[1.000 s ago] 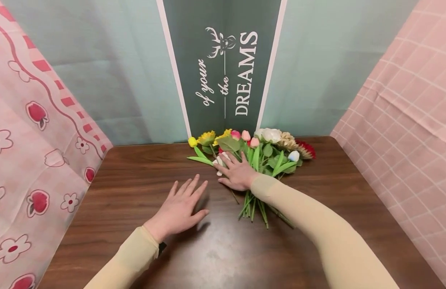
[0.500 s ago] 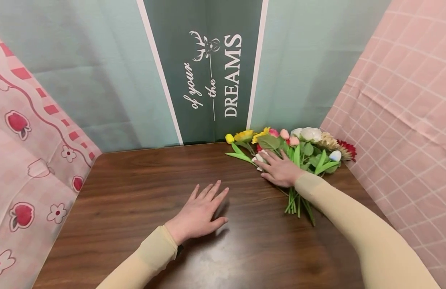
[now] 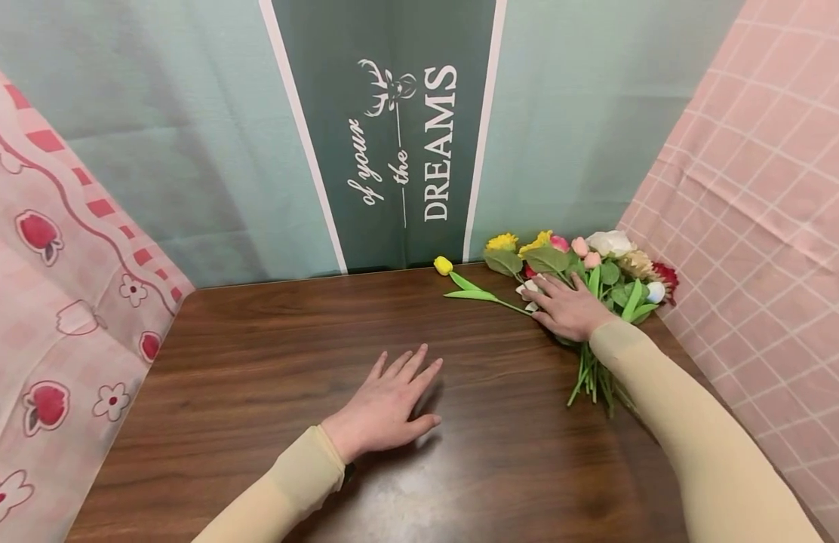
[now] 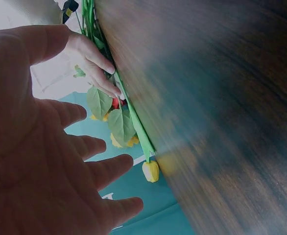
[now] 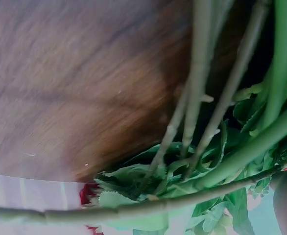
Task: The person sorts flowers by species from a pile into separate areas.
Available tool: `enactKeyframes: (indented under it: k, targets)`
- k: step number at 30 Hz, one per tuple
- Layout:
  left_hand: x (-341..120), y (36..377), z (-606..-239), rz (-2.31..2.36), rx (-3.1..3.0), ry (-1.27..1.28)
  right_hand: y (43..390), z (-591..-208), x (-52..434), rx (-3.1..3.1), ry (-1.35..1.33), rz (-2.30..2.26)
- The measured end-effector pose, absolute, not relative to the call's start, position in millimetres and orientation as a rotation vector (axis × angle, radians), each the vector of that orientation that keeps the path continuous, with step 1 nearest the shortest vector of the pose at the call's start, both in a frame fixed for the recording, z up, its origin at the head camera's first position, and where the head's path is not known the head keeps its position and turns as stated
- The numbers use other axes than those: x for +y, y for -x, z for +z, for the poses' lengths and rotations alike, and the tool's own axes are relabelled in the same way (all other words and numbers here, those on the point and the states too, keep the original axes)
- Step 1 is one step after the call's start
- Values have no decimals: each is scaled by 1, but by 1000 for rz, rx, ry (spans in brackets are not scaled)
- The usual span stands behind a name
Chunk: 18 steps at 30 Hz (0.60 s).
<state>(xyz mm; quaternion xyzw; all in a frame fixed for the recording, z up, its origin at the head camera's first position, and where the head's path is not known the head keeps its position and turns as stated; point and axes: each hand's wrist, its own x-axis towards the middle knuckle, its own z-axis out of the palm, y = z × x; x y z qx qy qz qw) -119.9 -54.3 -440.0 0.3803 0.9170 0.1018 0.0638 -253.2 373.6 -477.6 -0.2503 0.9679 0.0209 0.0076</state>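
Observation:
In the head view a bunch of artificial flowers (image 3: 610,243) lies at the back right of the table, its green stems (image 3: 592,381) pointing toward the front. My right hand (image 3: 569,311) rests on the bunch with its fingers stretched out and spread. One yellow tulip (image 3: 443,265) with long green leaves sticks out to the left of the others, its stem running to the right hand's fingertips. My left hand (image 3: 385,407) is over the middle of the table, palm down, fingers spread, holding nothing. The right wrist view shows stems (image 5: 197,88) and leaves close up, with little of the hand visible.
The brown wooden table (image 3: 290,339) is bounded by a green cloth (image 3: 562,113) at the back. Pink checked cloth (image 3: 752,226) hangs at the right, near the flower heads. A strawberry-patterned cloth (image 3: 46,324) hangs at the left.
The right hand has slid the bunch to the right, toward the pink cloth. The yellow tulip now lies apart from the other heads. The view has turned a little; the left hand has shifted right.

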Motion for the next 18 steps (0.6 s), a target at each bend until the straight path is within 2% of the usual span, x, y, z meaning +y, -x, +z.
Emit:
enactKeyframes:
  k: [7,15,18]
  targets:
    - [-55,119,-441,317,2765,-1152,248,-465,364,3015,725,-88]
    - [-52,128,-439,305,2853,-1157,215,-411,344,3153,687,-286]
    - [-50,133,-439,318,2890,-1126,196,-393,345,3233,598,-354]
